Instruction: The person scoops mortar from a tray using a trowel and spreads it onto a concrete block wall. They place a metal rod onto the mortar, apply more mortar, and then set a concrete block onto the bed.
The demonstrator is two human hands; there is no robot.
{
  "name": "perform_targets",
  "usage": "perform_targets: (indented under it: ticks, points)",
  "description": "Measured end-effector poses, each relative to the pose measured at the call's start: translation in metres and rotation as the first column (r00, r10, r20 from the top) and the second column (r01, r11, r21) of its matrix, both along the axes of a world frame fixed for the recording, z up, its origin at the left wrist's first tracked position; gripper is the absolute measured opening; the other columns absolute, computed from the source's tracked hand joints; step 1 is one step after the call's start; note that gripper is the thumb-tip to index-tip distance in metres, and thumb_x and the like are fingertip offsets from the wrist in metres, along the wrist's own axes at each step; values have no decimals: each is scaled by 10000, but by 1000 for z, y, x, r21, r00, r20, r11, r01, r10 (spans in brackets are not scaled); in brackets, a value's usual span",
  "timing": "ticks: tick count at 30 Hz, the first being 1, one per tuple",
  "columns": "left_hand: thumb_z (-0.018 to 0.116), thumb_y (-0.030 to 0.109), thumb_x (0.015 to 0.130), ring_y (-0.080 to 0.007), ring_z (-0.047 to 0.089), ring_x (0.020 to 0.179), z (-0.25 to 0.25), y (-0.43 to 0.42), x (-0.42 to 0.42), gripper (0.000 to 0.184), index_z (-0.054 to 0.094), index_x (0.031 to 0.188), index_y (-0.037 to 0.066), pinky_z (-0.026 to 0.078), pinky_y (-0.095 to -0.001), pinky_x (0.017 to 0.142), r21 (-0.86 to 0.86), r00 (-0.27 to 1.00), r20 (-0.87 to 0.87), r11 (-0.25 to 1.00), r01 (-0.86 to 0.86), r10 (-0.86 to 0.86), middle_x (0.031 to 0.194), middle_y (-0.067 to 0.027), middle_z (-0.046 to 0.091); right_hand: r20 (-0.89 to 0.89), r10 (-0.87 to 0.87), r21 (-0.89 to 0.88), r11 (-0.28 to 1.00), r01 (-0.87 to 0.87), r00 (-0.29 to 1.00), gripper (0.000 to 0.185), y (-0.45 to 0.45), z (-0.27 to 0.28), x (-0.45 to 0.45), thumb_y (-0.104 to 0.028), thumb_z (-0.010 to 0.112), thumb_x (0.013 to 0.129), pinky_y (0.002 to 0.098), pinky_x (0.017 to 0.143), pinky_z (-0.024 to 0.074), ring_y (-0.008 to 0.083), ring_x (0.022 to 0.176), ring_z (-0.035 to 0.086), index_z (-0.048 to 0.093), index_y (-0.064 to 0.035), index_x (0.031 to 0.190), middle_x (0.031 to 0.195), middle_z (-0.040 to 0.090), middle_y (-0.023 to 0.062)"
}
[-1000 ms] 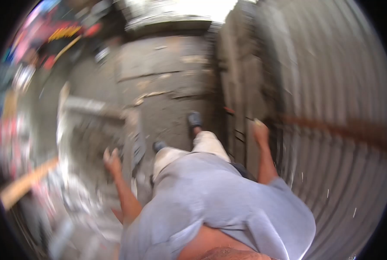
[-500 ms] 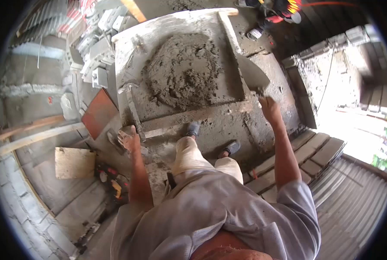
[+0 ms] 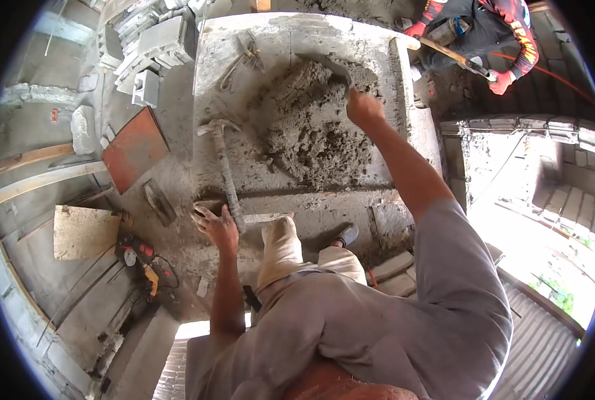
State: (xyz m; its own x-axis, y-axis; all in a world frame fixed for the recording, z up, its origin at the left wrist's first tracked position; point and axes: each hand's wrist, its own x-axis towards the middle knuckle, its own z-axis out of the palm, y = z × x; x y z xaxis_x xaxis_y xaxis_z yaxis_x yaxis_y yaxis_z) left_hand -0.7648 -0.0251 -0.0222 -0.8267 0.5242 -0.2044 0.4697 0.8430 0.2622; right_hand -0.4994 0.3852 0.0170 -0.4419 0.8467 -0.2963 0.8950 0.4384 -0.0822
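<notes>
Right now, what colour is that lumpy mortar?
That lumpy mortar is grey, clearest in head view.

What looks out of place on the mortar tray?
The hammer: its handle end juts past the near edge of the mortar tray, close to the left hand. Odd because it might get knocked.

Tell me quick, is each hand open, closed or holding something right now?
Left hand: fingers loosely spread beside the hammer; whether it holds anything cannot be told.
Right hand: closed, holding the trowel by its handle.

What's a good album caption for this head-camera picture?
Right hand grips a trowel over grey mortar; a hammer lies beside the left hand.
</notes>
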Motion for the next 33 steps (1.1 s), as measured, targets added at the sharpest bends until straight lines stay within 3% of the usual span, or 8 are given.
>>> perform_targets:
  ticks: [4,12,18,19,21,26,29,33]
  points:
    - [538,434,961,-536,174,1384,-9,-2,-3,844,93,1509,-29,242,-559,1120,-19,999,-19,999,33,-33,1501,-383,118,25,-247,-326,914,241,969,242,-75,30,20,-213,417,973,461,605,543,325,622,643,514,-39,1111,790,663,172]
    - [556,441,944,-552,278,1330,-6,-10,-5,838,145,1503,-31,316,-560,1076,-55,989,-70,991,124,-128,1499,-375,147,-224,-185,-105,981,165,957,273,-156,47,117,-303,614,927,416,611,551,329,637,664,570,-49,1019,788,686,145]
    - [525,496,940,-512,263,1364,-6,-8,-11,852,165,1498,-37,303,-544,1089,-111,993,-13,987,112,-114,1514,-358,141,-707,448,315,892,-324,547,130,-145,34,61,-62,553,908,394,593,569,300,698,666,603,-46,1027,811,628,104]
    - [517,508,940,-495,245,1383,-8,-7,-12,856,165,1498,-38,293,-533,1100,-138,994,-26,985,103,-108,1518,-355,134,-706,448,315,892,-324,548,130,-143,28,52,-62,553,908,394,593,569,300,698,666,603,-46,1027,811,628,104]
    - [519,508,941,-480,223,1399,-10,-10,-13,856,161,1502,-31,278,-522,1112,-88,993,-13,990,112,-113,1522,-352,127,-38,409,-262,877,-404,912,175,-142,17,41,-95,523,930,395,645,575,296,802,673,616,-76,1077,902,644,116]
    - [517,526,939,-458,182,1426,-6,-10,-15,862,159,1516,-4,255,-493,1134,-3,995,76,998,63,-63,1539,-329,115,-195,302,-24,950,-312,933,280,-123,-14,114,-321,471,984,429,734,560,306,884,675,678,-133,980,896,674,127]
    - [519,533,937,-463,199,1419,-10,-12,-19,857,165,1524,19,279,-486,1126,-17,995,17,995,100,-100,1549,-306,117,-31,-367,-372,868,330,930,410,-110,52,120,-485,498,944,482,797,517,366,896,657,680,-118,965,977,682,164]
    - [518,549,932,-471,230,1404,-14,-17,-21,857,177,1527,36,289,-506,1116,-69,995,43,994,89,-86,1550,-297,126,-135,-295,-218,940,262,946,371,-122,45,177,-435,487,961,481,809,507,390,914,641,668,-116,1018,973,672,185]
